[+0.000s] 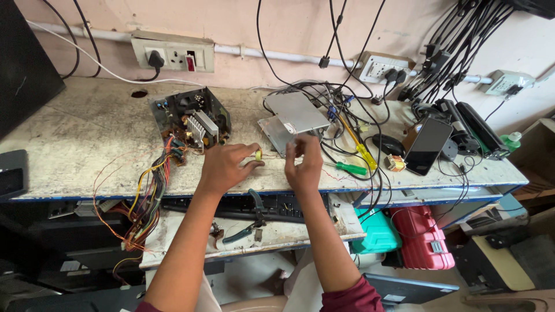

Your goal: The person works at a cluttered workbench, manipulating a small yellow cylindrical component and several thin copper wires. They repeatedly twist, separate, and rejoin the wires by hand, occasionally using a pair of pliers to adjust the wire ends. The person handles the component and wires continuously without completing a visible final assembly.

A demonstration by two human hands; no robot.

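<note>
Over the worn table [75, 144], the left hand [222, 167] pinched a small yellow coil [258, 155] in its fingers, while the right hand [303, 164] gripped a thin wire beside the opened power supply [191, 118].

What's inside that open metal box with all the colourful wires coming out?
Inside the open metal box you can see a ribbed silver heat sink and small parts on a board. Whatever sits under them is hidden.
</note>
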